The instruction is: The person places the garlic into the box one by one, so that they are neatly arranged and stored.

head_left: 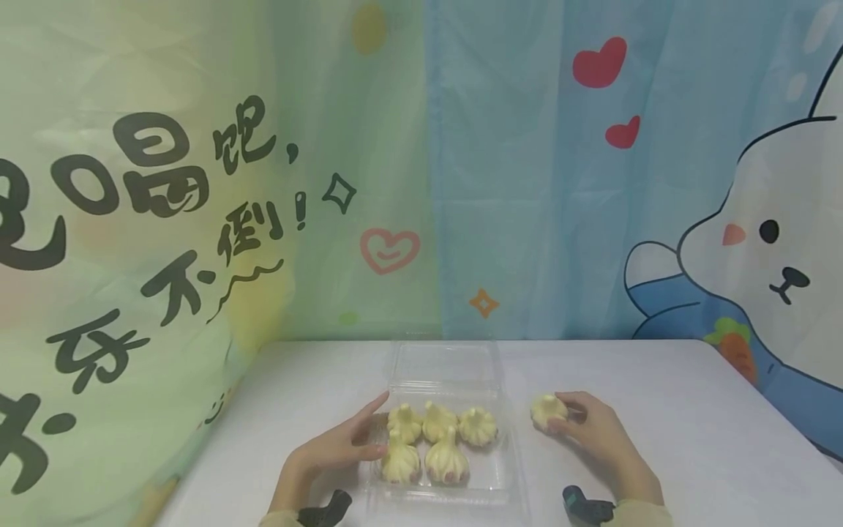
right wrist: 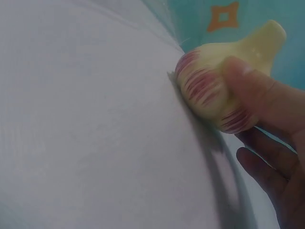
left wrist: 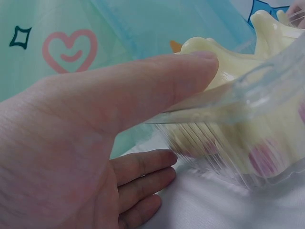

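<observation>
A clear plastic box [head_left: 487, 476] with its lid [head_left: 446, 364] folded back holds several garlic bulbs, a row at the rear and two in front. My left hand [head_left: 345, 443] is at the box's left side. In the left wrist view its straight thumb [left wrist: 157, 78] lies over the rim beside a garlic bulb [left wrist: 233, 62], while the other fingers [left wrist: 143, 164] extend outside, by the wall. To the right of the box, my right hand [head_left: 596, 428] pinches another garlic bulb [head_left: 546, 412]. The right wrist view shows this bulb's purple-streaked base close over the white table.
Box and hands are on or above a white table [head_left: 718, 424]. Behind it hangs a printed cloth [head_left: 507, 161] with hearts, lettering and a white cartoon animal. A dark strap device [head_left: 586, 505] is on each wrist.
</observation>
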The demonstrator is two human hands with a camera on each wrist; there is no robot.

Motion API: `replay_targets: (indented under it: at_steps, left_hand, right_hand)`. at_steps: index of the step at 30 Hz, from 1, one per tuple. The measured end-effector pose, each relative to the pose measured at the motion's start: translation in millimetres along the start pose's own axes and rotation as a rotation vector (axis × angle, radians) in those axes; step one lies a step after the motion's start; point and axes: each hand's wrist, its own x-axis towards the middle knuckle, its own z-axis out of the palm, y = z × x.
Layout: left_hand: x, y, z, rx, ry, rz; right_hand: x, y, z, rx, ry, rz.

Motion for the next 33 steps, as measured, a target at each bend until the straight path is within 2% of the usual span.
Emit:
replay_targets:
  at_steps: [4,19,27,33]
  left_hand:
    - [0.8,1.7,0.0,-0.008,0.001,0.0]
    - [1.2,-1.0,1.6,-0.022,0.004,-0.005]
    - [2.2,-2.1,2.7,-0.012,0.018,-0.015]
    - [1.7,-1.6,2.8,-0.008,0.02,-0.019]
  right_hand:
    - [-1.0,-2,-5,-0.004,0.013,-0.025]
    - [-0.1,-5,-9,-0.002,-0.023,-0.004]
    - [0.5,-8,-14,0.02,-0.005,-0.083]
    - [-2.0,-20,-21,0.032,-0.006,-0.1]
